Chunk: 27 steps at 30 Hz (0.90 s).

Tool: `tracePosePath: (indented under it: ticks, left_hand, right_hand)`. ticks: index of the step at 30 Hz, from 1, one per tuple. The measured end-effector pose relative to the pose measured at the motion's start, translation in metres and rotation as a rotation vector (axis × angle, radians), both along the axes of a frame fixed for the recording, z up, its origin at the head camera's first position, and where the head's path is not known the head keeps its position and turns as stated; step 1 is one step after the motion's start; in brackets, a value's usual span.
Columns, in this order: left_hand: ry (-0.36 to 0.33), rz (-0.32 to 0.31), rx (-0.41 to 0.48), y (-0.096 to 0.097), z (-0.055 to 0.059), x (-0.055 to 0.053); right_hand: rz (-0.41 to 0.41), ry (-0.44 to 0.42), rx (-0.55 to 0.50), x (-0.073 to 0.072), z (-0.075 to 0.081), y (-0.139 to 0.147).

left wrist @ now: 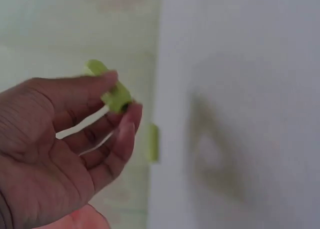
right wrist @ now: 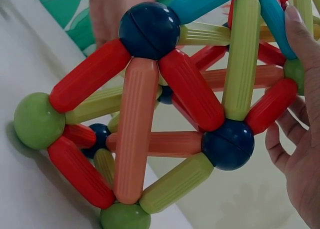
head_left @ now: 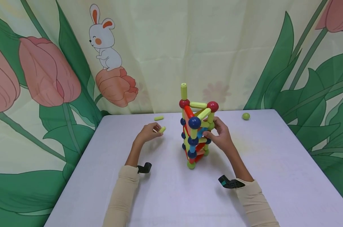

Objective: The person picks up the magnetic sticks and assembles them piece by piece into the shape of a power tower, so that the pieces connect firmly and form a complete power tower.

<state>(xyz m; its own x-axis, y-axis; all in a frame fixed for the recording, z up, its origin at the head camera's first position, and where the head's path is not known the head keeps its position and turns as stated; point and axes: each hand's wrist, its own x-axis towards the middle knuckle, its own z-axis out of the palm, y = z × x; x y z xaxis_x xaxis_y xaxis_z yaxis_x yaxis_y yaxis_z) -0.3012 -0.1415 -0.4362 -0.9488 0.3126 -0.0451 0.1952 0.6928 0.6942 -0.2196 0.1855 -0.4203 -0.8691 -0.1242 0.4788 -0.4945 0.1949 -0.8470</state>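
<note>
A tower of coloured rods and balls [head_left: 193,141] stands upright on the table, one yellow-green rod [head_left: 184,91] rising from a red ball at its top. My right hand [head_left: 220,134] holds the tower's right side near the upper part; the right wrist view shows its fingers around a green ball [right wrist: 295,74]. To the left of the tower, my left hand [head_left: 150,132] pinches a short yellow-green rod [left wrist: 116,95] between thumb and fingertips, above the table. Behind that hand lies another yellow-green rod [head_left: 158,118].
A loose green ball [head_left: 246,116] sits near the table's back right corner. The white table [head_left: 171,201] ends at a printed curtain [head_left: 165,56] with tulips and a rabbit.
</note>
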Motion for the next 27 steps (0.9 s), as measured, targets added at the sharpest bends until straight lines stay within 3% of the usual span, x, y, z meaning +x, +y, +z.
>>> tracePosePath:
  ticks: [7, 11, 13, 16, 19, 27]
  left_hand:
    - [0.032, -0.045, 0.434, 0.03, 0.069, 0.054]
    - [0.14, -0.077, 0.673, 0.045, 0.103, 0.086]
    - [0.207, -0.098, 0.742, 0.054, 0.115, 0.098]
    - [0.309, -0.123, 0.784, 0.066, 0.128, 0.108]
    - [0.381, -0.137, 0.771, 0.076, 0.134, 0.113]
    - [0.501, -0.165, 0.68, 0.086, 0.134, 0.119]
  right_hand:
    - [-0.017, 0.006, 0.008, 0.002, 0.0, -0.004]
    - [-0.028, 0.036, 0.014, 0.003, 0.002, -0.006]
    - [-0.032, 0.067, 0.01, 0.004, 0.003, -0.007]
    - [-0.028, 0.123, -0.006, 0.005, 0.004, -0.008]
    - [-0.02, 0.161, -0.011, 0.005, 0.004, -0.009]
    - [0.0, 0.181, 0.018, 0.006, 0.004, -0.009]
